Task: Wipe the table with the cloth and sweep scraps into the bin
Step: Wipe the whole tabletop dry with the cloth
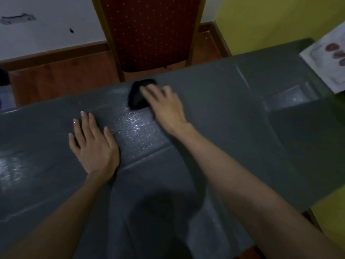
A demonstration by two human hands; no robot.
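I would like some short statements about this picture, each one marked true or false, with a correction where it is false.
1. The right hand rests on a dark cloth. True.
2. The left hand holds the cloth. False: it lies flat on the grey table, apart from the cloth.
3. A chair with red fabric stands behind the table. True.
4. The cloth lies at the near edge of the table. False: it is close to the far edge.
5. A bin stands on the table. False: no bin is in view.

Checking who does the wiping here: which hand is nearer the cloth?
Right. The right hand rests on the black cloth near the table's far edge; the left hand lies flat on the table, apart from it.
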